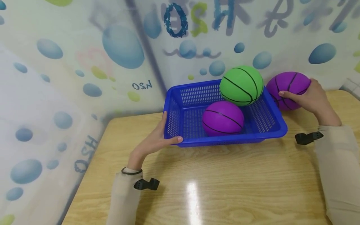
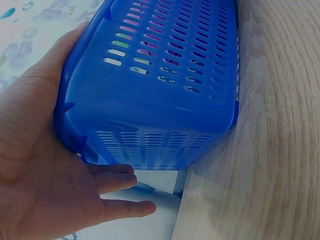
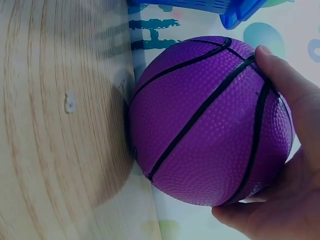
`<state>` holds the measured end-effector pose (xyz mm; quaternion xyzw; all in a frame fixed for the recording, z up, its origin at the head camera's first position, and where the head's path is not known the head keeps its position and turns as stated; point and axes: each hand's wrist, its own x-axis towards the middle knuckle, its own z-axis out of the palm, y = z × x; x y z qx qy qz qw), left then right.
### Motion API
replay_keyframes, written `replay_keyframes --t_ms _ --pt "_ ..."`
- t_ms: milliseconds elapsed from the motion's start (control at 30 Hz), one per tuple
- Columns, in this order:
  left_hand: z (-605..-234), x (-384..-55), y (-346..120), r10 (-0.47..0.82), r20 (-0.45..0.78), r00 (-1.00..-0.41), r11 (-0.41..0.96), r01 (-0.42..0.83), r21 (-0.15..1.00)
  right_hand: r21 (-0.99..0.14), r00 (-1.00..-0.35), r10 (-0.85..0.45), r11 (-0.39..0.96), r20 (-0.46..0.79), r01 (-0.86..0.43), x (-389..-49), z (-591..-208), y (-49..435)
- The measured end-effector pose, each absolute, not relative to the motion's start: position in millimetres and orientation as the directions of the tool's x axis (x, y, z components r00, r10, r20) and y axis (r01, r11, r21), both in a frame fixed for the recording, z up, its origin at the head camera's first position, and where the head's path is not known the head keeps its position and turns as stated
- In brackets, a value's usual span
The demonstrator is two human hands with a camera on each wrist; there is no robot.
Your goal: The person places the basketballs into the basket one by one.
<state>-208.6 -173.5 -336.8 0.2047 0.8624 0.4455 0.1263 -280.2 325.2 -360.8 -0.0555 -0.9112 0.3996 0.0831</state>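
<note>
A blue plastic basket [image 1: 225, 137] with slotted walls stands on the table. My left hand [image 1: 152, 139] grips its near left corner, thumb over the front rim and fingers along the left side. Inside lies a purple ball [image 1: 223, 118] with black lines. Behind it, a green ball [image 1: 242, 86] sits in the far right corner, rising above the rim. To the basket's right, my right hand [image 1: 313, 97] holds a second purple ball [image 1: 288, 82], thumb on the near side and fingers round the right side. The right wrist view shows this purple ball [image 3: 210, 125] close against the tabletop.
The wooden table [image 1: 225, 178] meets a wall covering [image 1: 180, 68] with printed blue and green drops right behind the basket and balls. The table's left edge runs beside another patterned wall [image 1: 56, 125]. A small white mark [image 3: 70, 102] shows on the tabletop.
</note>
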Motion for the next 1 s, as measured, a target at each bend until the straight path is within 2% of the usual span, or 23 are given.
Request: replay_keyframes --t_ms 100,467,1000 --pt "-348.8 -215.0 -177.7 0.454 -0.032 -0.891 0.532 0.242 0.811 -0.727 -0.980 0.168 0.685 0.109 0.037 -279.7 -360.7 325.0" --pt "-351.7 -213.5 -178.1 0.439 -0.036 -0.898 0.550 0.237 0.801 -0.735 -0.959 0.217 0.678 0.183 0.013 -276.8 -355.6 320.2" --pt "-350.1 -212.9 -176.4 0.436 -0.034 -0.899 0.547 0.234 0.804 -0.732 -0.908 0.302 0.682 0.290 -0.007 -258.3 -311.7 306.1"
